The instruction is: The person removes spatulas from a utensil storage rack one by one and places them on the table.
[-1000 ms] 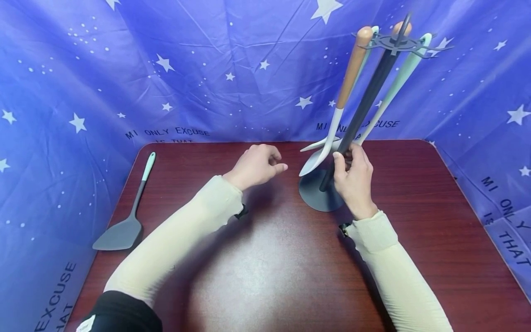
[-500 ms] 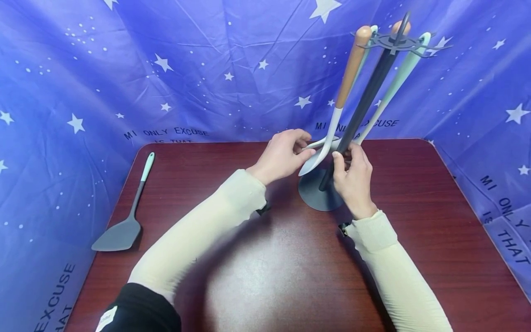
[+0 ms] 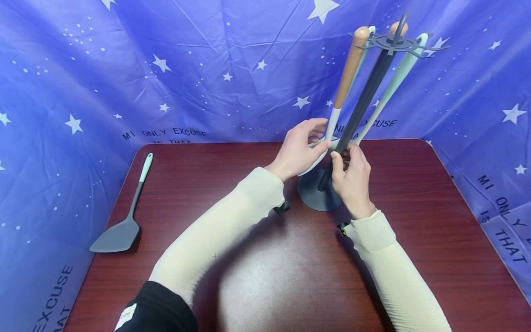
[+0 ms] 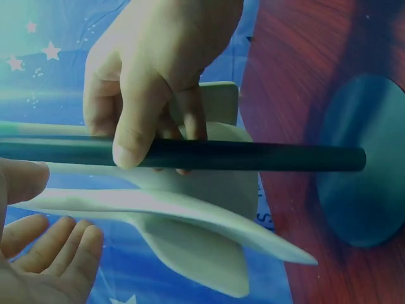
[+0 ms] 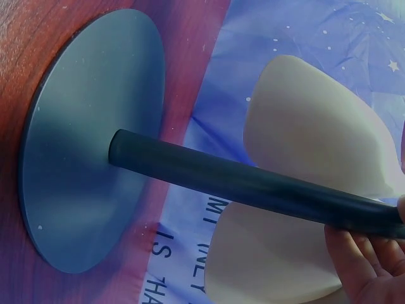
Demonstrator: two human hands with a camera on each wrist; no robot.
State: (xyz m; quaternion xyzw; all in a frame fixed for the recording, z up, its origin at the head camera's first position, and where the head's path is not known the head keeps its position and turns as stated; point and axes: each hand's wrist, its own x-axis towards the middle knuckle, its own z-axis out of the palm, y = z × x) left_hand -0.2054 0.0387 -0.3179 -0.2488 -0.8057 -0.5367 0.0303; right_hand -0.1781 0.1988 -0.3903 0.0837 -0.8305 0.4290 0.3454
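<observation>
A dark utensil stand [image 3: 369,97] leans to the right in the head view; its round base [image 3: 317,193] is on the table. My right hand [image 3: 354,182] grips its pole low down, thumb in front. From the top ring hang several utensils, some with wood-coloured and some with mint handles. One has a wood-coloured handle [image 3: 348,69] and a white shaft; its pale head [image 4: 209,221] shows edge-on in the left wrist view. My left hand [image 3: 298,150] is at that shaft, thumb and spread fingers [image 4: 82,247] on either side of it, not closed round it.
A grey spatula [image 3: 124,230] with a mint handle lies at the table's left. The dark red table [image 3: 207,193] is backed by a blue star-printed curtain [image 3: 232,50]. Other pale utensil heads [image 5: 316,120] hang behind the pole in the right wrist view.
My left hand has moved right across the table and up to the wood-handled utensil's shaft. The right hand keeps its hold on the pole.
</observation>
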